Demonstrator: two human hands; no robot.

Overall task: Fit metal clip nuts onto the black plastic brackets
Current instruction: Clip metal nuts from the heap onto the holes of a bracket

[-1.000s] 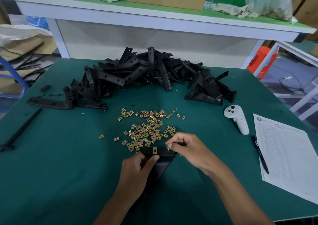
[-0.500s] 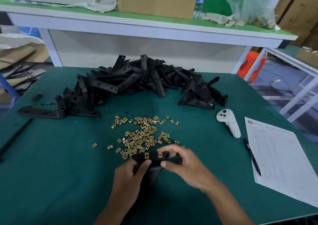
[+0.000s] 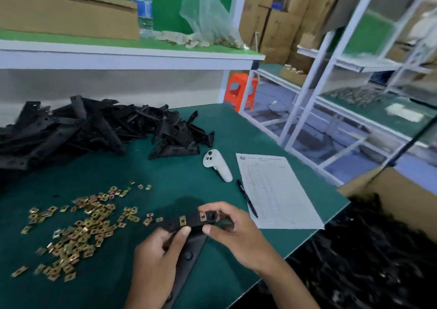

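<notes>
Head view. A black plastic bracket (image 3: 189, 221) is held just above the green table (image 3: 165, 173), near its front edge. The left hand (image 3: 158, 259) is curled round the lower arm of the bracket, its thumb pressed on the upper bar. The right hand (image 3: 234, 233) is closed on the right end of that bar, pinched between thumb and forefinger.

Two brass clip nuts are seen seated on the bar: one near the middle (image 3: 181, 220), one near the right end (image 3: 203, 216). This bracket is therefore judged fitted, or nearly so; whether further seats on it are to be filled cannot be told.

Much is judged to be left. A loose scatter of clip nuts (image 3: 78, 228) lies on the table to the left of the hands, and a large pile of brackets (image 3: 94, 129) is heaped at the far side, with no nuts visible on them.

A dark mass (image 3: 369, 256) below the table edge at right, beside a cardboard box (image 3: 399, 197), is blurred; it may be finished brackets, but this cannot be confirmed. The lower end of the held bracket is cut off by the left forearm. The pile is cropped at the left margin and softened by blur.
</notes>
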